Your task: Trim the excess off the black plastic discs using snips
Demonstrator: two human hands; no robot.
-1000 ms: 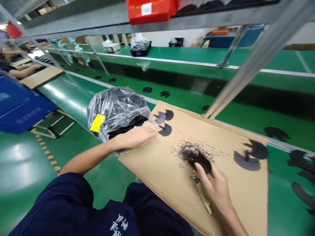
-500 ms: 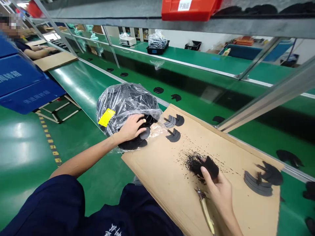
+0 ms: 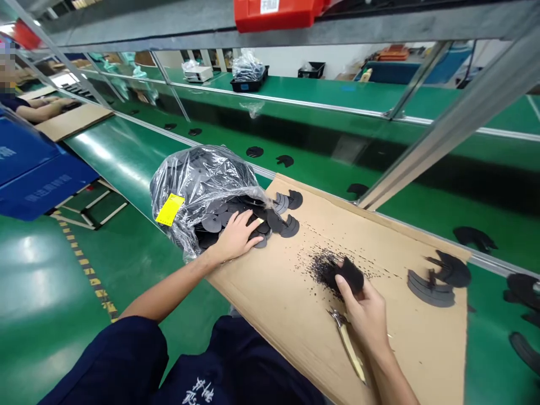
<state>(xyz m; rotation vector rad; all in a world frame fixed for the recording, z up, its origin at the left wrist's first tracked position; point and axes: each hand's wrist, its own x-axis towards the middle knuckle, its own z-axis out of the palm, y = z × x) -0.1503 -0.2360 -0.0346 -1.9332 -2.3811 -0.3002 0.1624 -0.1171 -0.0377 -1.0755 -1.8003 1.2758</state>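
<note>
My left hand (image 3: pixel 236 237) lies spread on a heap of black die-cut foam pieces (image 3: pixel 213 224) spilling from a clear plastic bag (image 3: pixel 198 183), which has a yellow label (image 3: pixel 169 210). Under the heap lies a cardboard sheet (image 3: pixel 270 292). My right hand (image 3: pixel 365 309) grips a black foam piece (image 3: pixel 351 275) above a patch of black crumbs (image 3: pixel 323 271). Beside that hand is a metal-tipped tool with a pale handle (image 3: pixel 348 344); I cannot tell whether it is held. Stacked black pieces (image 3: pixel 430 291) rest at the sheet's right end.
A green conveyor belt (image 3: pixel 126 152) runs beyond the sheet, with black pieces (image 3: pixel 473 238) on a further belt. Blue crates (image 3: pixel 37 180) stand at left. A co-worker's arms (image 3: pixel 42 109) rest on cardboard far left. A red bin (image 3: pixel 274 14) sits on an overhead metal shelf.
Many more black pieces have slid from the bag onto the cardboard, under my left hand. My right hand stays over the crumbs with its piece.
</note>
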